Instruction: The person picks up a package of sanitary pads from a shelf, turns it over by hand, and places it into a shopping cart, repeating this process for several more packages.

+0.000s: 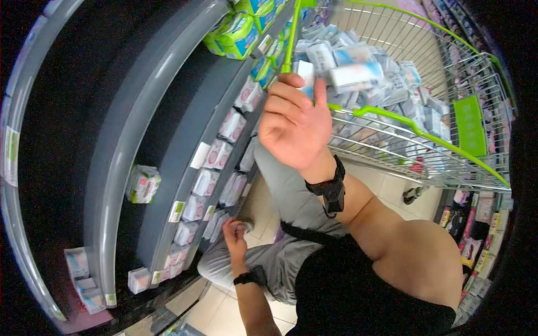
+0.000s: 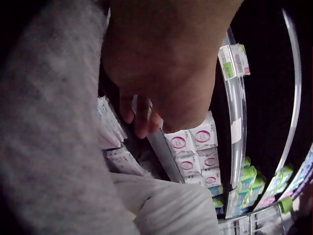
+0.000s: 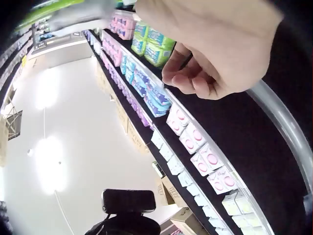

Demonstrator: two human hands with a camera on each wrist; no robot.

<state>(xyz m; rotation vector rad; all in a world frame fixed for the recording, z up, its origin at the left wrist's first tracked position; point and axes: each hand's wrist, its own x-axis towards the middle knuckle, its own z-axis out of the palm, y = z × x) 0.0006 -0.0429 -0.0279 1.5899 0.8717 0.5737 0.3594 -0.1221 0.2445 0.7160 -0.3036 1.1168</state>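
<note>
My right hand is raised at the near side of the shopping cart, palm towards the head camera. Its fingers curl loosely, and nothing shows inside them in the right wrist view. Just beyond it, a blurred white-and-blue pack hangs over a heap of similar packs in the cart. Another white pack shows partly behind the thumb. Low by the shelf, my left hand hangs beside my knee with loosely bent fingers, and no item shows in it. The left wrist view shows it close to a shelf rail.
Grey shelving curves along the left. White packs with pink ovals line a lower shelf; green packs stand farther along. A lone pack sits on the shelf above. The cart's green handle crosses in front of me.
</note>
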